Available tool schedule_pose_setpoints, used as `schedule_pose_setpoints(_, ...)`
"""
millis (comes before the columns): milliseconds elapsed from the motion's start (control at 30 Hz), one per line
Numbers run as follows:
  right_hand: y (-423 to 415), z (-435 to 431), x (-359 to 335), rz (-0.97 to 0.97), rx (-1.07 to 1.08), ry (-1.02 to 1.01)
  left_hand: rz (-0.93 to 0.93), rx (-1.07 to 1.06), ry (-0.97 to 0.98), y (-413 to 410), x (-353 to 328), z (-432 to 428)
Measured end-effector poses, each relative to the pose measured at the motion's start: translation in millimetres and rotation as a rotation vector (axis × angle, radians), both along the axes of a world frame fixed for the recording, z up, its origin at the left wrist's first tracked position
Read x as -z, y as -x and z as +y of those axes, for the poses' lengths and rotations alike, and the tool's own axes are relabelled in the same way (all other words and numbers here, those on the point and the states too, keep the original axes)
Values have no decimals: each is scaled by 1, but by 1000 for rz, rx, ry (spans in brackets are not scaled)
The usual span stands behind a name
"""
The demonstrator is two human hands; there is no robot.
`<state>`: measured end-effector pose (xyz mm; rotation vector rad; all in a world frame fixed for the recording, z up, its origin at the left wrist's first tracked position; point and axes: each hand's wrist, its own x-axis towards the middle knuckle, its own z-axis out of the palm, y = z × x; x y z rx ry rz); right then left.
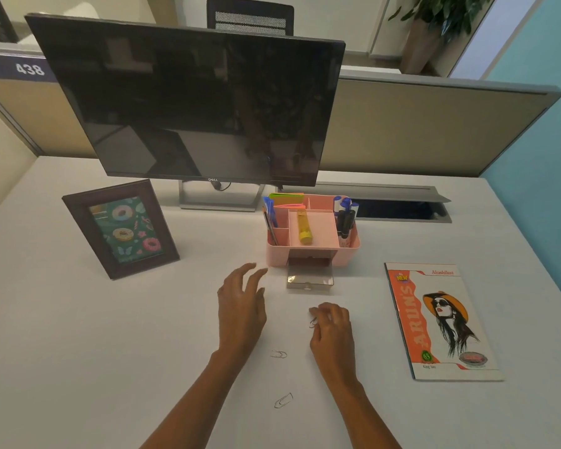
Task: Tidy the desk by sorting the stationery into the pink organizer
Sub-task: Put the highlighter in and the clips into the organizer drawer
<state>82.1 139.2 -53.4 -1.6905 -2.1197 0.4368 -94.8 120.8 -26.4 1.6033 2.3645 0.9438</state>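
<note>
The pink organizer [314, 254] stands mid-desk under the monitor, holding blue pens, black markers, sticky notes and a yellow tube. Its small clear drawer [309, 280] is pulled out at the front. My right hand [332, 328] is below the drawer, fingers curled, pinching a paper clip [313, 322] at the desk surface. My left hand [242, 303] hovers to the left of the drawer with fingers spread and nothing in it. Two more paper clips lie on the desk between my forearms: one [279, 354] nearer the hands, another [283, 400] closer to me.
A dark monitor [188, 102] stands at the back. A framed doughnut picture [120, 228] leans at the left. A notebook [441, 322] lies flat at the right. An open cable hatch [402, 209] sits behind the organizer, beside the partition wall.
</note>
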Motion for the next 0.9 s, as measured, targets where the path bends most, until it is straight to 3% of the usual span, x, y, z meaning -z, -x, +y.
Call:
schedule_pose_setpoints(267,4,-24,3,-105,-55,24,5,65,88,-1,41,-66)
schedule_pose_setpoints(467,12,-26,-5,-83,-111,100,92,231,72,-25,36,-72)
schedule_pose_setpoints(767,16,-3,-16,-149,-214,316,193,261,149,-28,39,-75)
schedule_pose_setpoints(900,17,2,-17,-113,-230,275,195,274,229,-28,38,-70)
